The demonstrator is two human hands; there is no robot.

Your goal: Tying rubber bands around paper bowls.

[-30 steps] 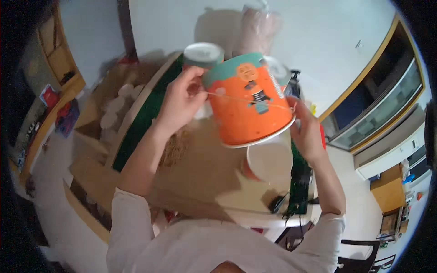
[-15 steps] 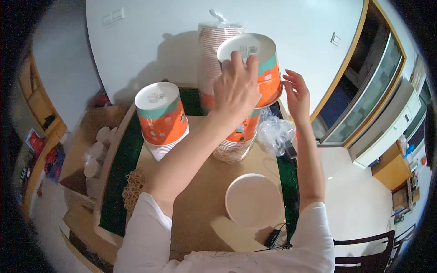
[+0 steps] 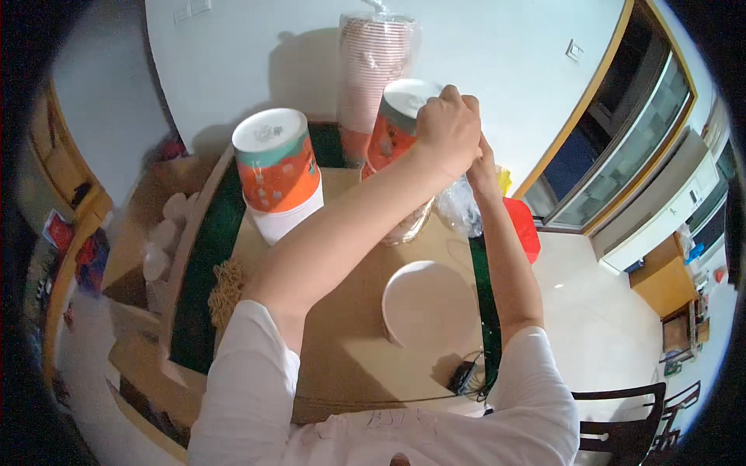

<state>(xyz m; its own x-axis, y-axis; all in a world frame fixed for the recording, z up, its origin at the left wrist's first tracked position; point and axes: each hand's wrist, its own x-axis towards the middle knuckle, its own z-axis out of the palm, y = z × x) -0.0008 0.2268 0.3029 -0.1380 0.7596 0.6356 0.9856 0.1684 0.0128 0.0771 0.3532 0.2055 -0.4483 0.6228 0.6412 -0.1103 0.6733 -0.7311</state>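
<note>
Lowered since half a second earlier, the left hand (image 3: 447, 128) gripped an inverted orange cup (image 3: 396, 128) atop the stack; the right hand's (image 3: 483, 167) grip was hidden.

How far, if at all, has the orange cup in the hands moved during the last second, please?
Yes. The orange cup went from mid-air near the camera away and down onto the wrapped cup stack by the wall.

Home room: cabinets (image 3: 637, 147), chair (image 3: 629, 415), cardboard-covered table (image 3: 350, 342).
</note>
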